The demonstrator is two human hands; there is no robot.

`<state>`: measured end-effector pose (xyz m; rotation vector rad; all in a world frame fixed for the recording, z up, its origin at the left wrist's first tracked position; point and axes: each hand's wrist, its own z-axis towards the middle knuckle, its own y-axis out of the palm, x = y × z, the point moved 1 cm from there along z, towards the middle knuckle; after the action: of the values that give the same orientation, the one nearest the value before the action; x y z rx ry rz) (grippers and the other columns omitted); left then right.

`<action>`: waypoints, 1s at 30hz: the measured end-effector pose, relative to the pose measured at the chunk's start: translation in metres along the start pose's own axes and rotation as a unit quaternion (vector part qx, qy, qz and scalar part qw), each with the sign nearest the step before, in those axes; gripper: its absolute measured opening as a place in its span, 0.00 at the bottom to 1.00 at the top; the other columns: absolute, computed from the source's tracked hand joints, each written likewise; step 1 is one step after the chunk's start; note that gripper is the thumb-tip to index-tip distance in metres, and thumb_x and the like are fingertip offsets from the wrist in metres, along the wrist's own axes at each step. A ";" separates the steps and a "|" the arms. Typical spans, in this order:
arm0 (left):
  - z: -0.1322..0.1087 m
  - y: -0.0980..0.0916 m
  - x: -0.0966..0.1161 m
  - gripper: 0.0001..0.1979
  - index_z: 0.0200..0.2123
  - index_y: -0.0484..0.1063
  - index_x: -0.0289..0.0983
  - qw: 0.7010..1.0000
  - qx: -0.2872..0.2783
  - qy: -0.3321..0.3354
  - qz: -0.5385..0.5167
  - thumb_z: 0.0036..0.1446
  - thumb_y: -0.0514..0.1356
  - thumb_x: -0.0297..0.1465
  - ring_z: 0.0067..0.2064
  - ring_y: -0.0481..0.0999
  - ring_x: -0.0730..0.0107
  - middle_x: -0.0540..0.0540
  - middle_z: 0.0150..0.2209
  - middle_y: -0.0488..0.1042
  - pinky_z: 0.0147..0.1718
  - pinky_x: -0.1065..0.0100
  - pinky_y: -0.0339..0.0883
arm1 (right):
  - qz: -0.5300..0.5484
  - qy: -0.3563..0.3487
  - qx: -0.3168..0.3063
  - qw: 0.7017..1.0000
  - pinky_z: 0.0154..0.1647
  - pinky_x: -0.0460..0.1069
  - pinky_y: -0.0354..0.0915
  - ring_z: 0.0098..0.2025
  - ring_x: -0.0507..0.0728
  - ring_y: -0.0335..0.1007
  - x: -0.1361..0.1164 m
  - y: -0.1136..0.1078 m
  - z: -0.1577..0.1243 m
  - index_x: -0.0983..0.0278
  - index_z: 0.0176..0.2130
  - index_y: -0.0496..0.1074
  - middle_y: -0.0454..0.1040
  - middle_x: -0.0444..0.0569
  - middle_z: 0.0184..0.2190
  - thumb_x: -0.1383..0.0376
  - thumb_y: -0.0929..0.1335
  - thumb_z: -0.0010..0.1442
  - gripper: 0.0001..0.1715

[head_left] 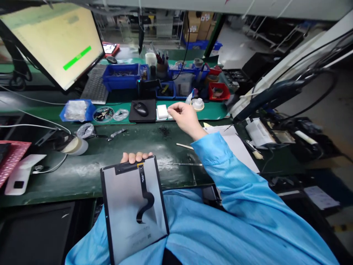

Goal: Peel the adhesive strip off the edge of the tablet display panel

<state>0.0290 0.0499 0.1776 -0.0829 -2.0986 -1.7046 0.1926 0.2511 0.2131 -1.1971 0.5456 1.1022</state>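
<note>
My left hand [135, 157] grips the far edge of a tablet display panel [124, 209]. Only its fingertips show over the top edge; the rest is hidden behind the panel. The panel's silvery back faces me, and a black flex cable [148, 202] curls down across it. Over the back of the bench, my right hand [183, 117] has thumb and forefinger pinched together at the right edge of a small white pad or stack [162, 111]. Whatever is between these fingertips is too small to tell. Right of this hand stands a white dispenser cap [198, 104] on a round base.
A black mouse [140, 109] lies on its pad, left of the white stack. Tweezers [189, 164] and a pale stick [184, 146] lie on the green bench [91, 165]. Blue bins [121, 78] line the back, with a monitor [55, 44] at left.
</note>
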 end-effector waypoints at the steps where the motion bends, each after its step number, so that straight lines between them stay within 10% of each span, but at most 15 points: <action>1: 0.000 0.000 0.002 0.23 0.23 0.69 0.42 1.000 0.008 -0.007 -0.004 0.73 0.50 0.36 0.34 0.77 0.72 0.54 0.26 0.73 0.47 0.65 0.76 | -0.033 0.003 -0.004 0.999 0.47 0.54 0.71 0.35 0.56 0.73 0.003 0.000 -0.003 0.66 0.39 0.79 0.81 0.52 0.40 0.66 0.72 0.60 0.06; 5: 0.002 0.000 0.006 0.25 0.22 0.68 0.41 0.999 0.020 -0.025 -0.011 0.74 0.48 0.36 0.33 0.77 0.71 0.52 0.26 0.73 0.47 0.63 0.76 | -0.037 0.014 0.038 0.999 0.46 0.54 0.71 0.34 0.54 0.72 0.010 0.000 -0.050 0.65 0.48 0.79 0.80 0.55 0.47 0.63 0.71 0.62 0.15; 12: 0.015 0.002 -0.015 0.28 0.19 0.67 0.40 0.996 0.027 -0.081 -0.012 0.74 0.48 0.37 0.29 0.75 0.70 0.52 0.21 0.69 0.44 0.61 0.76 | 0.189 0.161 -0.149 0.957 0.31 0.49 0.71 0.29 0.53 0.73 -0.015 0.010 -0.143 0.65 0.39 0.79 0.80 0.48 0.30 0.48 0.74 0.61 0.22; 30: 0.002 0.014 -0.023 0.27 0.20 0.72 0.44 0.995 -0.013 -0.099 -0.001 0.72 0.46 0.36 0.38 0.80 0.55 0.42 0.28 0.67 0.57 0.47 0.68 | 0.016 0.131 -0.164 0.978 0.23 0.50 0.64 0.22 0.57 0.66 -0.029 0.002 -0.143 0.60 0.21 0.72 0.71 0.47 0.19 0.48 0.70 0.55 0.22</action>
<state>0.0533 0.0602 0.1822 -0.2687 -2.2169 -1.7901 0.2071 0.1083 0.1895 -1.6425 0.5985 1.0959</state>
